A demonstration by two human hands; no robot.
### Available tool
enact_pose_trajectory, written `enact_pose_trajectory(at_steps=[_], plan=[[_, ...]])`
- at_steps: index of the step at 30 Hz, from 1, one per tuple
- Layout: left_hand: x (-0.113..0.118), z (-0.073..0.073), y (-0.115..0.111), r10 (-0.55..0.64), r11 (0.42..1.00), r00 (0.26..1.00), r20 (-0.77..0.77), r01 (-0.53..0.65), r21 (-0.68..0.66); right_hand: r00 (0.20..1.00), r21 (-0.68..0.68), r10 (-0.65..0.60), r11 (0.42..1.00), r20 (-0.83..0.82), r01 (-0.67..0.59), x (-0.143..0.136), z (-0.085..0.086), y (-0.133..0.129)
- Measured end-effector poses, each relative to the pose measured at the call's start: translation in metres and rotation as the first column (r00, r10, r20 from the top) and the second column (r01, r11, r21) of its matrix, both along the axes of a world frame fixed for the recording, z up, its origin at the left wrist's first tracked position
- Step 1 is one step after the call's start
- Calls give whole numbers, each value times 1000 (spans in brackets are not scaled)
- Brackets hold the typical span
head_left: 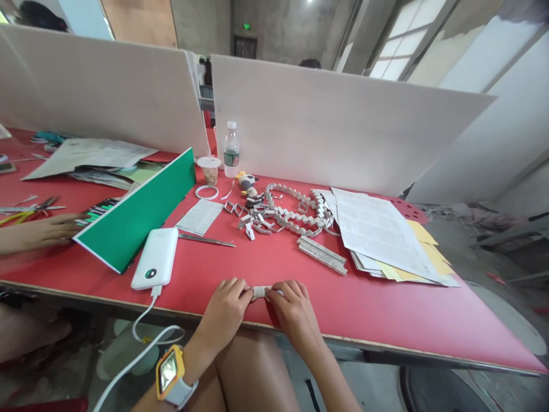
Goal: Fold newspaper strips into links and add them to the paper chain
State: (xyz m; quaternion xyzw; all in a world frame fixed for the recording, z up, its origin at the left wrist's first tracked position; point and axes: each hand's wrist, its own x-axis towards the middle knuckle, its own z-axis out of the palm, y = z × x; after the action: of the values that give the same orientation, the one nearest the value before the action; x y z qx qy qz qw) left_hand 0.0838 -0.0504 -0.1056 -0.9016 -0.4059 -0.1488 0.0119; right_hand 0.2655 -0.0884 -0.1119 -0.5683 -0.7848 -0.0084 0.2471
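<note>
Near the front edge of the red table, a short strip of folded printed paper runs between my two hands. My left hand pinches its left end, and my right hand pinches the right end. Fingers cover both ends of the strip. Beyond them lies a zigzag chain of folded paper links, curled in a loop, with loose folded pieces at its left. Several narrow paper strips rest to the right of centre.
Stacked printed sheets lie at right. A white power bank with a cable sits left, beside a green divider and a metal blade. A bottle and cup stand behind. Another person's hand is beyond the divider.
</note>
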Motion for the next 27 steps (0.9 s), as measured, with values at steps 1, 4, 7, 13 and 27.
enact_pose_trajectory(at_steps=[1, 4, 7, 13, 27], plan=[[-3, 1, 3, -52, 999, 999, -10, 52, 5, 1000, -15, -1, 1000, -10, 1, 0, 0, 2], [-7, 1, 11, -137, 991, 990, -23, 137, 10, 998, -76, -24, 997, -51, 20, -1, 1, 9], [-6, 2, 15, -99, 995, 995, -3, 99, -17, 993, -134, -78, 989, -89, 66, -3, 2, 13], [1, 3, 17, 74, 984, 991, 110, -54, -172, 985, -145, -172, 975, -10, 169, -6, 1, 17], [7, 2, 21, 297, 892, 922, 248, -176, -416, 901, -139, -404, 912, -159, 385, -14, -6, 17]])
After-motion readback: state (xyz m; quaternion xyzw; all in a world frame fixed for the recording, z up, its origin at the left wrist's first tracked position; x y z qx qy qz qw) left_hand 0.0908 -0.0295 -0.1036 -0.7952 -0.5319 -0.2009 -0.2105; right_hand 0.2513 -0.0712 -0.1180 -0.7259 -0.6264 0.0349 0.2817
